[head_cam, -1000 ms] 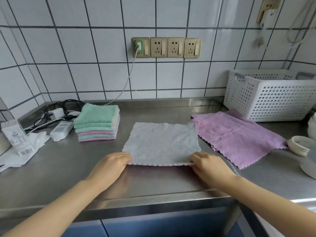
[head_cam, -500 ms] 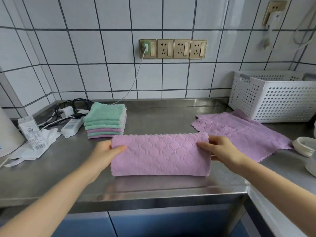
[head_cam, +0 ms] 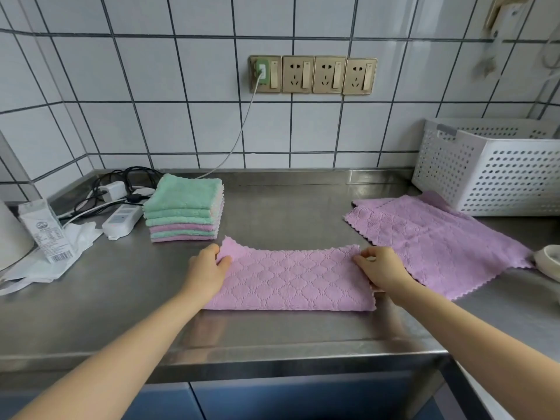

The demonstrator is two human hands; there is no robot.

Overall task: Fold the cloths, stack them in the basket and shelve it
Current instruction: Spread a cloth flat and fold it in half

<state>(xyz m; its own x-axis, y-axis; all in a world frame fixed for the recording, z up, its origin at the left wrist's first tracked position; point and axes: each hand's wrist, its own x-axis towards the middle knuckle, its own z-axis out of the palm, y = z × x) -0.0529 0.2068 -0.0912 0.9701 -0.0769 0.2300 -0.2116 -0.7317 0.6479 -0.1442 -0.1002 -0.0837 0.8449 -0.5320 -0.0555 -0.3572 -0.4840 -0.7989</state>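
A purple quilted cloth [head_cam: 291, 280], folded in half into a long strip, lies on the steel counter [head_cam: 288, 207] in front of me. My left hand [head_cam: 206, 272] pinches its far left corner, which is lifted a little. My right hand [head_cam: 380, 268] pinches the far right corner. A second purple cloth [head_cam: 436, 237] lies spread flat to the right. A stack of folded green and purple cloths [head_cam: 185, 209] sits at the back left. The white perforated basket [head_cam: 491, 174] stands at the back right against the wall.
A power strip [head_cam: 121, 219], black cables and a charger lie left of the stack. A small carton [head_cam: 45, 230] and a white plastic bag [head_cam: 51, 262] sit at the far left. A white round object [head_cam: 548, 262] is at the right edge.
The cloth was flat with its pale side up; both hands lifted the near edge and folded it over away from me. It now lies as a purple strip, hands at the far corners.
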